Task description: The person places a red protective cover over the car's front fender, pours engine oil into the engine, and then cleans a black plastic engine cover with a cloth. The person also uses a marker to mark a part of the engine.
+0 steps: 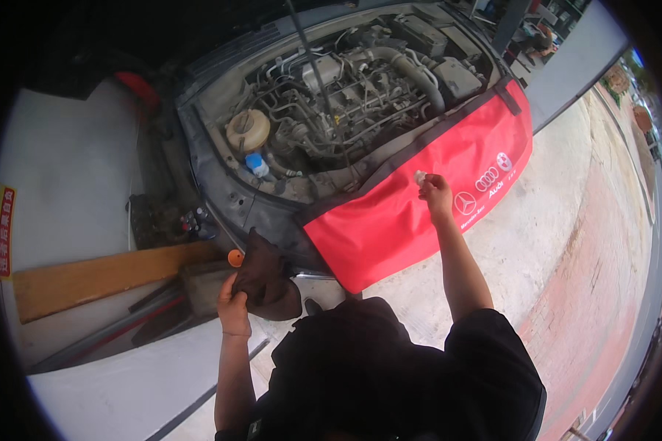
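Right hand (435, 197) raised over the red fender cover (379, 239), thumb and fingertips pinched on a small pale piece (419, 177). The piece sticks out at the upper-left edge of that grip, on the side toward the engine (346, 99); too small and blurred to make out its kind or a long axis. Left hand (234, 309) low and well to the left, fingers closed on a dark brown cloth (266, 285). Cloth is bunched and limp, lying mostly rightward of the grip, its longer run slanting from a peak above the fingers to a loose fold at lower right. Key relation: pale piece and cloth sit well apart, one per hand, the piece up and to the right of the cloth, with the left part of the fender cover and the car's front corner between them in view. Right hand is plainly nearer the piece, left nearer the cloth; neither grip reaches across. An orange round object (235, 258) shows just above the left fingertips, beside the cloth; contact with either cannot be told. Blue cap (255, 162) stands up and left of the right hand, in the near-left corner of the engine bay, just below the yellowed reservoir (247, 131) in the view; both hands are clear of it.
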Available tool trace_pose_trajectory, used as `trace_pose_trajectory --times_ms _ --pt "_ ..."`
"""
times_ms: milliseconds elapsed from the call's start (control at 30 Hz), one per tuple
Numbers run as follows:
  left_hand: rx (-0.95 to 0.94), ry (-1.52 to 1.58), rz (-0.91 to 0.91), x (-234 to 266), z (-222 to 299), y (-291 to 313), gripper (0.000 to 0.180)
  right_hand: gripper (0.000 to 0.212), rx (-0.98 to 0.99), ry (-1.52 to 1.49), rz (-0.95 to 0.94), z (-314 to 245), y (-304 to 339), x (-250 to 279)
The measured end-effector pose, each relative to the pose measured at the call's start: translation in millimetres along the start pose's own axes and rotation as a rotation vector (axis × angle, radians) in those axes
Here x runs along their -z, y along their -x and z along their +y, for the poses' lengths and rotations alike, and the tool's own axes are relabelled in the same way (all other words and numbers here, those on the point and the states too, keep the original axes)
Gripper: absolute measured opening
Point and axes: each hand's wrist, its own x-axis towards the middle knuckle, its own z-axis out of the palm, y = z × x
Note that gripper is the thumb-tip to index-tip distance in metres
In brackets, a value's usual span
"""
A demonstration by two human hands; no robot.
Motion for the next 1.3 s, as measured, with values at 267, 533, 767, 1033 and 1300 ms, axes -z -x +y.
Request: trace_pose_trajectory --times_ms 267,533,767,1033,1300 --pt "0.104 0.01 0.178 35 1 43 0.045 0.047 0.172 0.879 0.147 98 -30 86" --pt "0.115 -0.082 0.07 40 -4 37 0.038 0.043 -0.008 0.41 -0.167 1 88 -33" --pt "-0.103 0.003 -0.391 22 29 -15 0.057 0.077 -0.966 -0.592 -1.206 29 217 -237" --pt "0.606 0.713 -0.291 84 1 -50 0.065 0.032 0.743 0.841 -0.861 16 289 -364" --pt "-0.025 -0.057 -0.42 116 2 -77 0.063 0.037 -0.096 0.54 -0.489 -8 279 -354"
